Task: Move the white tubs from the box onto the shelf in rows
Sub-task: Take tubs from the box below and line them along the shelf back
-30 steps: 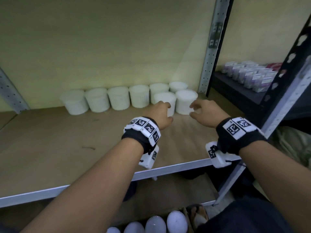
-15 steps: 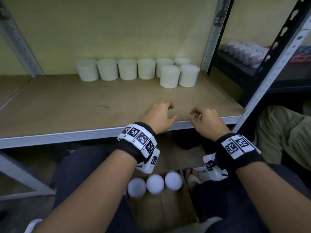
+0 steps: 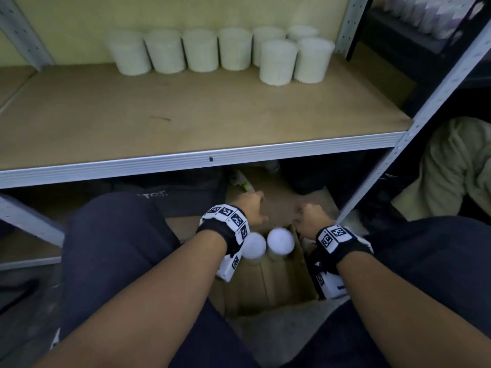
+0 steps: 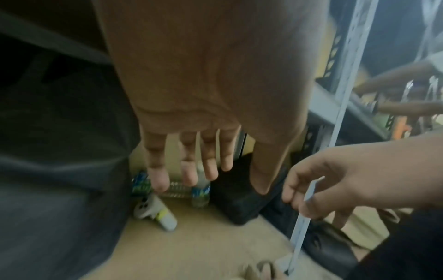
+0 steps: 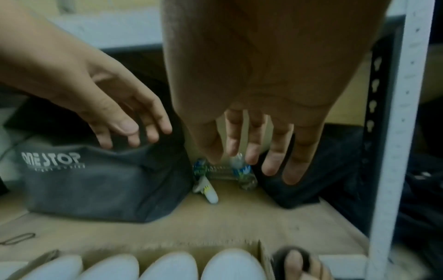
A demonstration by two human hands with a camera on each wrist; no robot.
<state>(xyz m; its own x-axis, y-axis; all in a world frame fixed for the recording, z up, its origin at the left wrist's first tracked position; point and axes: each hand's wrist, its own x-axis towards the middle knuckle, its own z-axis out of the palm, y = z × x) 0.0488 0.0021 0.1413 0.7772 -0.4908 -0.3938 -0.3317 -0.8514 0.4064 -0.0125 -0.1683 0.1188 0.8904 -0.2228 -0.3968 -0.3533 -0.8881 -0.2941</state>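
Note:
Several white tubs (image 3: 202,50) stand in a row at the back of the wooden shelf (image 3: 186,120), with two more (image 3: 277,62) in front at the right end. Below the shelf edge, a cardboard box (image 3: 273,285) between my knees holds white tubs (image 3: 280,241) with round lids (image 5: 232,265). My left hand (image 3: 252,208) and right hand (image 3: 309,216) hover side by side just above the box's far end. Both hang with fingers (image 4: 208,163) loose and spread, holding nothing (image 5: 275,157).
A grey metal upright (image 3: 414,120) stands right of the box. On the lower board lie a dark bag (image 5: 100,181), plastic bottles (image 5: 230,170) and a small white tube (image 5: 208,191). A beige cloth (image 3: 457,166) lies at the right; boxed goods (image 3: 430,11) fill the neighbouring shelf.
Both hands have drawn back from the two front tubs on the shelf, dropped past the shelf edge and come down over the box. My view has tilted downward.

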